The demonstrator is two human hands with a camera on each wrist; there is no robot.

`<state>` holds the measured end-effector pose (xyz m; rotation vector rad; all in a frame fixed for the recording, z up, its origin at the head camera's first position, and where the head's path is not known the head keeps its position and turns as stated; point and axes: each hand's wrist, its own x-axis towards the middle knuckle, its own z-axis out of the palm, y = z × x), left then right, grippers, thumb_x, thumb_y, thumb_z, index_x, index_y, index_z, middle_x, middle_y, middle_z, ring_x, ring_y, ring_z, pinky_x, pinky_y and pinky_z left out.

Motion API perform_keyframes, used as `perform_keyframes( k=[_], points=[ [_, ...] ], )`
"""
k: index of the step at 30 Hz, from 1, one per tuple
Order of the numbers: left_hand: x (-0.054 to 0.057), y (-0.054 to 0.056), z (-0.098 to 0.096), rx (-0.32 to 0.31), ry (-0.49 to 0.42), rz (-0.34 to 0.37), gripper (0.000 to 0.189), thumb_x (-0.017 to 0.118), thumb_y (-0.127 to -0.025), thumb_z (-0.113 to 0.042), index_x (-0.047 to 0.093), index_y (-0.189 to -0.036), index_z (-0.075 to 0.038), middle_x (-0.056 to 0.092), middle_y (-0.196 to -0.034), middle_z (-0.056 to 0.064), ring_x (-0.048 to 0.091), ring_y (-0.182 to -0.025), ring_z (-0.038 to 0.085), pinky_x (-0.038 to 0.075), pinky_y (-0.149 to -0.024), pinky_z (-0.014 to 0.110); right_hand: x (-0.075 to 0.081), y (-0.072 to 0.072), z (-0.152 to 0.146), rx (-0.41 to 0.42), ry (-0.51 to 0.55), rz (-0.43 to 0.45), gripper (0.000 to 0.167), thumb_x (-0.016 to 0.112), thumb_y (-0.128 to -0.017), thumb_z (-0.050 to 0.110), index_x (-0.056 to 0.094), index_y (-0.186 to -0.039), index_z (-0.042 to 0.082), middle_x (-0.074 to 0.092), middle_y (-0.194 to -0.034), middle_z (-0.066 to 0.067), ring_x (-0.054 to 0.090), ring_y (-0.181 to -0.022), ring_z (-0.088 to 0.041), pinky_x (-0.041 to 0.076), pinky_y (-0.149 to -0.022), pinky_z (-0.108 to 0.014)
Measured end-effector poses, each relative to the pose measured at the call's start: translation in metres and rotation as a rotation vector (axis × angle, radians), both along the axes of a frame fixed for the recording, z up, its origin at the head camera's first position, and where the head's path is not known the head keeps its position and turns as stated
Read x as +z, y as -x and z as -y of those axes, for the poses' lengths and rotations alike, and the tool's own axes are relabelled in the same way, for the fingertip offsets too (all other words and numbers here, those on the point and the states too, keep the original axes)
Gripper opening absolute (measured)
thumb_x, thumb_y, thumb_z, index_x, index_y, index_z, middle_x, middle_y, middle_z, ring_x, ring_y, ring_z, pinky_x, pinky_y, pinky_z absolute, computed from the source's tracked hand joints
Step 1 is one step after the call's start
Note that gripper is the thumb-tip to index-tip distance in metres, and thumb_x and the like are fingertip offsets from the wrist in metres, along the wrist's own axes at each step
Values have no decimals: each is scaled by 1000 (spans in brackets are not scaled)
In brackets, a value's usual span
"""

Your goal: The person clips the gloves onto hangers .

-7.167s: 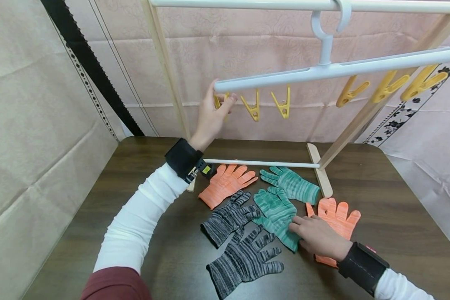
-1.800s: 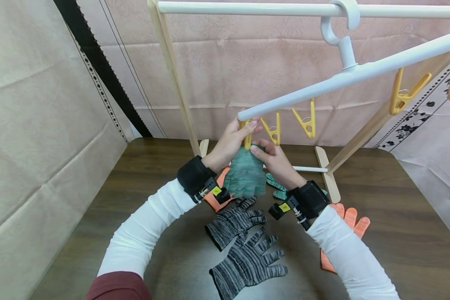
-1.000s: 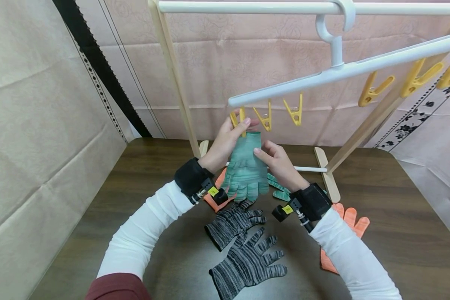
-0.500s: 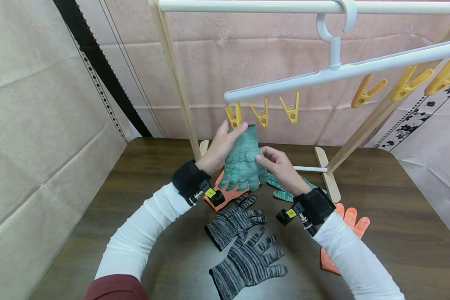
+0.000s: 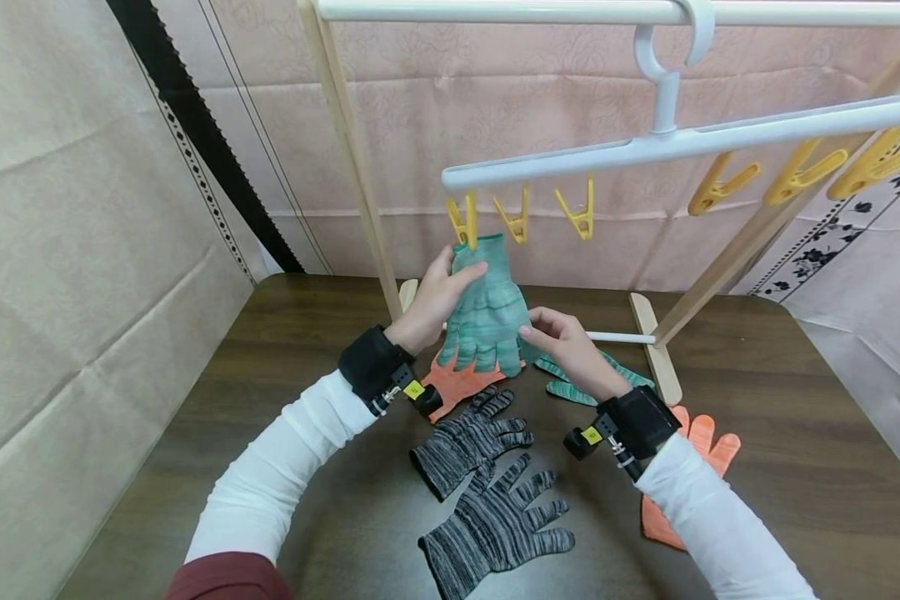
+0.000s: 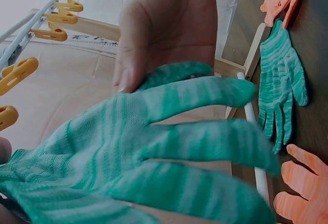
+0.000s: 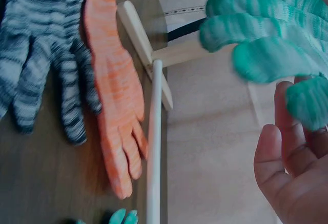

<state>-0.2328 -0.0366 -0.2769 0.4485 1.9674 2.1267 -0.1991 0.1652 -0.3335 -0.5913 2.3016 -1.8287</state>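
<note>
Well, the green glove (image 5: 489, 315) hung with its top corner at the yellow clip (image 5: 462, 222) on the end of the blue hanger (image 5: 570, 161). The left hand (image 5: 429, 302) was at one side, its thumb stuck out over the front, wide apart from its pointing finger. The right hand (image 5: 573, 350) had bent fingers and pinched the other side. Lower down, two striped gloves (image 5: 491, 521) lay on the brown table (image 5: 300, 333).
</note>
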Motion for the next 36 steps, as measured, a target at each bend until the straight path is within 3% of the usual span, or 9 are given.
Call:
perform_keyframes(
  k=[3, 8, 11, 17, 26, 36],
  points=[
    [0, 0, 1, 13, -12, 0, 52, 45, -92, -19, 20, -138, -11, 36, -134, 13, 36, -124, 25, 32, -100, 39, -4, 0, -5, -15, -17, 8, 27, 45, -93, 19, 50, -107, -3, 56, -87, 1, 56, -81, -14, 45, -76, -29],
    [-2, 2, 3, 16, -56, -11, 43, 45, -92, -16, 29, -132, -13, 47, -118, 9, 47, -109, 20, 38, -93, 36, -11, -2, -14, -17, -6, 26, 26, 47, -92, 20, 50, -107, -2, 59, -88, -9, 60, -80, -17, 48, -72, -27],
    [-4, 3, 5, 18, -50, -14, 46, 45, -92, -16, 27, -134, -15, 46, -123, 6, 46, -111, 16, 37, -95, 35, -15, -4, -20, -26, -15, 48, 26, 48, -92, 22, 51, -106, 2, 58, -91, -15, 59, -82, -20, 48, -73, -26],
    [-8, 4, 10, 4, -63, -33, 49, 43, -93, -14, 22, -138, -16, 40, -134, 8, 41, -121, 21, 33, -99, 39, -23, -7, -31, -41, -53, 62, 24, 47, -92, 24, 52, -104, 4, 56, -94, -22, 59, -80, -19, 49, -72, -28],
    [-12, 4, 16, 48, -7, 3, 45, 45, -92, -15, 28, -133, -11, 45, -127, 13, 45, -116, 24, 37, -96, 41, -33, -9, -49, -73, -135, 99, 28, 47, -92, 23, 51, -106, -1, 60, -89, -8, 59, -82, -25, 49, -73, -31],
    [-21, 4, 25, 40, 21, 36, 50, 48, -90, -16, 26, -135, -12, 44, -130, 11, 44, -118, 24, 36, -97, 42, -41, -15, -70, -107, -245, 122, 34, 47, -92, 24, 49, -110, -5, 53, -101, -23, 59, -87, -22, 48, -79, -37]
  ],
)
